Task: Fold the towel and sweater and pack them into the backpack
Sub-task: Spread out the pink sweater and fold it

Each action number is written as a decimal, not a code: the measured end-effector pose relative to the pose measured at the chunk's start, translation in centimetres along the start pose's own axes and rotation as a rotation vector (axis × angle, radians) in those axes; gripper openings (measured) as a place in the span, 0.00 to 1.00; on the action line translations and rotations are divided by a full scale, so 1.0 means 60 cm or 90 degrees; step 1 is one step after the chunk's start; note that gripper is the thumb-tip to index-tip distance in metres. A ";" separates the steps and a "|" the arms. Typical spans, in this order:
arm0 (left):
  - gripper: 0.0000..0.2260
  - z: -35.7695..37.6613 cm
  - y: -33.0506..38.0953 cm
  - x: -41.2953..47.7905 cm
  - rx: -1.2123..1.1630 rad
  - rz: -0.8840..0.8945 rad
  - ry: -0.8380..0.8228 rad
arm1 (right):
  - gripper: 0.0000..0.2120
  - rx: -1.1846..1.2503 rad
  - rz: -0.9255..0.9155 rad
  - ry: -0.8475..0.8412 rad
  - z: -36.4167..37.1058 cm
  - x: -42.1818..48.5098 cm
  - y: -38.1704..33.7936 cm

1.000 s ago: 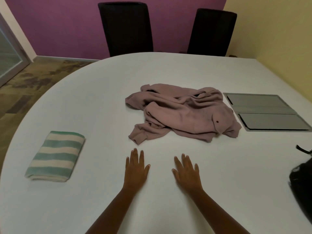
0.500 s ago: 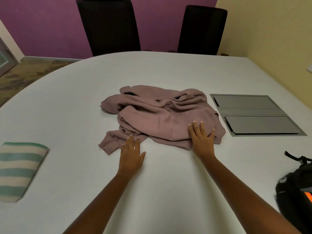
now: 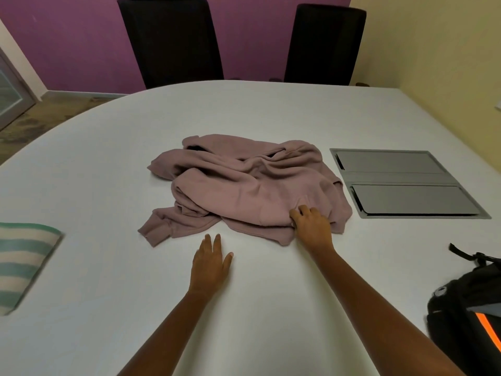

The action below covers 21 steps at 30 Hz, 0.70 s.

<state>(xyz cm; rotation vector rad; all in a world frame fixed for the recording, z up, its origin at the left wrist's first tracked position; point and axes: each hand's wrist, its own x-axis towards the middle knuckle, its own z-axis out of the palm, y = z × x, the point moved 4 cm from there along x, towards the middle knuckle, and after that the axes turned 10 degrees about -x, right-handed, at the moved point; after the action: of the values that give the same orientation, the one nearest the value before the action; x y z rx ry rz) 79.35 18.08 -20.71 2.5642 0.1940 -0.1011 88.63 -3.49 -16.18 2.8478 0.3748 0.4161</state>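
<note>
The towel (image 3: 24, 261) is cut off at the left edge, so only part of it shows: a folded, soft-looking slab in teal and cream stripes, lying flat on the surface (image 3: 95, 185). Over on the right, the backpack (image 3: 466, 316) is cropped too. It's black, has an orange stripe and a strap sticking up, and I can't tell whether it's open or what's inside.

Centre stage is the sweater (image 3: 244, 185), a dusty-pink fleecy knit in a rumpled heap, with a cuffed sleeve trailing out at the near left. A dark patch sits in a fold at the far side, and I can't make out what it is.

The right hand (image 3: 311, 226) is on the near right edge of the heap, its grip closed on the fabric, fingertips curled in and partly buried in the cloth. The left hand (image 3: 210, 264) lies flat on the white surface, grip open, fingers straight, just short of the sweater and not touching it.

Beside the sweater on the right, a grey rectangular panel (image 3: 406, 185) with two flaps sits flush in the surface. Two dark chairs (image 3: 170, 39) stand at the far side, their tops cut off.
</note>
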 end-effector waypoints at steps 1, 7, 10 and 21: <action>0.27 0.002 0.003 -0.004 -0.012 -0.007 -0.003 | 0.09 -0.005 -0.005 0.029 -0.005 -0.009 -0.003; 0.26 0.016 0.024 -0.032 -0.059 -0.011 0.046 | 0.15 0.043 -0.007 0.086 -0.011 -0.083 -0.045; 0.30 0.015 0.036 -0.040 -0.006 0.095 0.080 | 0.13 0.066 0.001 0.065 -0.026 -0.119 -0.061; 0.36 -0.021 -0.010 -0.020 0.291 0.173 0.043 | 0.25 0.189 -0.044 0.066 -0.046 -0.265 -0.073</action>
<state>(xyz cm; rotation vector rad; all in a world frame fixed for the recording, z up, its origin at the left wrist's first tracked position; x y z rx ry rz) 78.10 19.15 -19.85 3.0218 -0.1756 0.0517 72.08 -3.34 -18.71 3.0946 0.5995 0.5373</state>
